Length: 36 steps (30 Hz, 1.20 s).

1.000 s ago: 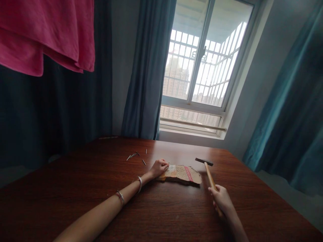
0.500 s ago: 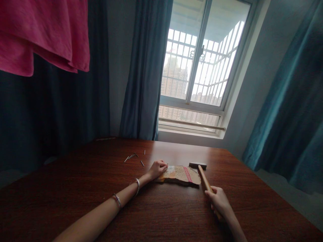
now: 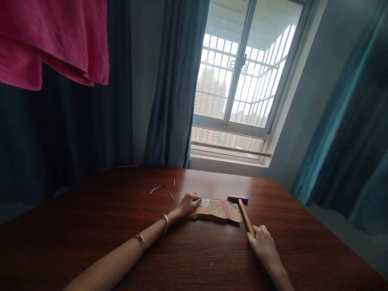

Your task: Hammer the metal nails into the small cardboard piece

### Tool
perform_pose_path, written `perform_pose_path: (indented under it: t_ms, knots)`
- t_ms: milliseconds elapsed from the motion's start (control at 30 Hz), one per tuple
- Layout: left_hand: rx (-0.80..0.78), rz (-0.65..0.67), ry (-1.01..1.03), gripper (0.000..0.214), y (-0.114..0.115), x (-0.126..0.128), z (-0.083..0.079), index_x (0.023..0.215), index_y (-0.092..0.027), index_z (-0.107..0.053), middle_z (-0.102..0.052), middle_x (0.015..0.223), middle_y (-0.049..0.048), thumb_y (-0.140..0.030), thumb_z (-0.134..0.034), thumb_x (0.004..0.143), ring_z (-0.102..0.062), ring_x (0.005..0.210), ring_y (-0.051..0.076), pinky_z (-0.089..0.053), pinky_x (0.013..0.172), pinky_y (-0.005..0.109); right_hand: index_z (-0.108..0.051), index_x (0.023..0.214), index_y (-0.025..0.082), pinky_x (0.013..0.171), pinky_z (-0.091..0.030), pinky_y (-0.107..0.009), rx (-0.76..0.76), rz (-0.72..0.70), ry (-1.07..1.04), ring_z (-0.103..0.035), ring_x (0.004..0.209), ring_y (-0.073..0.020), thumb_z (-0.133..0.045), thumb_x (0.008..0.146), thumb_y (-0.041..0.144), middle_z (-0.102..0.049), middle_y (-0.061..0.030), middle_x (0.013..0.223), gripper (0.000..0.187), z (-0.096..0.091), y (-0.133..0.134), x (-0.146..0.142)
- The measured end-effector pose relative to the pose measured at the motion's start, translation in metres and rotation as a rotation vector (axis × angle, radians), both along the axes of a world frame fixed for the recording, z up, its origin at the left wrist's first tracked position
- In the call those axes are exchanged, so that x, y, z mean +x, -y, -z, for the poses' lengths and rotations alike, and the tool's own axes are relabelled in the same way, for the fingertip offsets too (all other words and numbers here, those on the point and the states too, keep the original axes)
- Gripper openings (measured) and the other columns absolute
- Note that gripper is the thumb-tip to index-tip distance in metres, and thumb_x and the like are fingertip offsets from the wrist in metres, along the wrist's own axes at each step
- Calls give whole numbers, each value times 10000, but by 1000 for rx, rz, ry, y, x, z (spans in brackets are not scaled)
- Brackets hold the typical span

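Left hand (image 3: 190,203): thumb and forefinger pinched shut at the left end of the board (image 3: 216,209), on what looks like a thin nail (image 3: 201,197) stood upright; too small to be sure of more. Other fingers curled, knuckles up. Two bracelets (image 3: 165,223) on that forearm. Right hand (image 3: 263,246): fingers laid over the butt of the hammer (image 3: 246,217); whether they wrap it or only rest on it, cannot tell. Hammer lies flat on the table (image 3: 91,226), long axis running from the right hand away toward the window (image 3: 239,81), dark head at the far end, just beside the board's right end. The right hand is the nearer one to it. The pinched nail sits to the left of the hammer head, the whole length of the board between them. Board pale, patterned with dots, a pink band across it, long axis left to right. Loose nails (image 3: 157,188) scattered beyond the left hand, near but apart. Table dark reddish wood, glossy. Blue curtains (image 3: 176,81) either side of the window, pink cloth (image 3: 54,40) hanging upper left.
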<state>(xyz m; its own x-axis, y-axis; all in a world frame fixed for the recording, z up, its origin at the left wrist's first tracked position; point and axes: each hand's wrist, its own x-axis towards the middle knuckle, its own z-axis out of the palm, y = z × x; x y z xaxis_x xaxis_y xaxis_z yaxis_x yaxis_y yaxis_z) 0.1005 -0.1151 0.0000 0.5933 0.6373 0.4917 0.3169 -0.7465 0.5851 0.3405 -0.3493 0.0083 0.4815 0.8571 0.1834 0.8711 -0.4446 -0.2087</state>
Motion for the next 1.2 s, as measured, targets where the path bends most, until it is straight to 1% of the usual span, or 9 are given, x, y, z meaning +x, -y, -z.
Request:
perform_pose_path:
  t_ms: [100,233,433,567,700,900,1033,1100,1200]
  knots:
    - [-10,2,-10,251,2,0,-2,711,-157,-697,-604,734,39,-287,-492,774,-535,686,128,-367,642,212,-608,837,146,723,-402,-298,-8,30,83,-542,809,-230,-389,798,305,-555,-125,871,273,3,1,-5]
    - [-27,-14,-19,233,3,0,-3,769,-149,-699,-606,766,46,-274,-502,754,-537,687,131,-381,636,215,-555,1057,136,763,-387,-328,116,44,179,-512,856,-258,-407,795,279,-542,-136,935,333,-12,-11,-18]
    - [-73,-42,12,245,0,3,1,842,-139,-690,-615,803,54,-169,-476,727,-551,720,140,-411,673,226,-580,1067,158,891,-314,-327,245,-256,108,-453,1039,-264,-392,818,264,-546,-138,1067,330,-35,-74,-54]
    - [-110,-89,43,298,-3,4,4,855,-147,-689,-621,839,52,-88,-441,701,-559,769,142,-419,735,236,-567,1078,150,896,-321,-303,260,-362,50,-454,1081,-229,-356,853,272,-523,-137,1154,332,-27,-121,-71]
    - [-133,-89,70,318,-5,4,4,839,-152,-692,-626,836,44,-76,-424,688,-565,786,140,-424,745,235,-578,1031,127,911,-312,-298,272,-408,67,-452,1090,-213,-311,879,272,-534,-149,1139,340,-10,-149,-76]
    - [-178,-108,100,298,-6,3,3,799,-148,-699,-652,816,52,-113,-428,681,-582,779,149,-441,723,244,-609,923,124,846,-338,-280,253,-373,44,-522,955,-194,-291,883,245,-576,-143,1010,342,12,-159,-76]
    - [-217,-123,104,286,-19,1,1,807,-143,-695,-664,853,61,-124,-440,679,-590,810,159,-452,728,251,-614,870,144,790,-352,-252,235,-362,27,-547,847,-179,-329,864,214,-596,-108,890,293,17,-157,-76]
    - [-230,-159,77,296,-31,-5,-5,828,-132,-689,-667,858,68,-116,-440,669,-595,802,161,-457,716,252,-610,857,147,781,-351,-243,251,-367,23,-547,838,-173,-329,861,204,-595,-102,881,286,16,-155,-77]
    - [-257,-258,-56,299,-54,-25,-23,847,-118,-681,-674,813,73,-116,-455,651,-604,747,168,-459,676,259,-608,845,148,781,-347,-235,258,-369,8,-544,838,-168,-340,856,199,-594,-97,878,273,14,-153,-77]
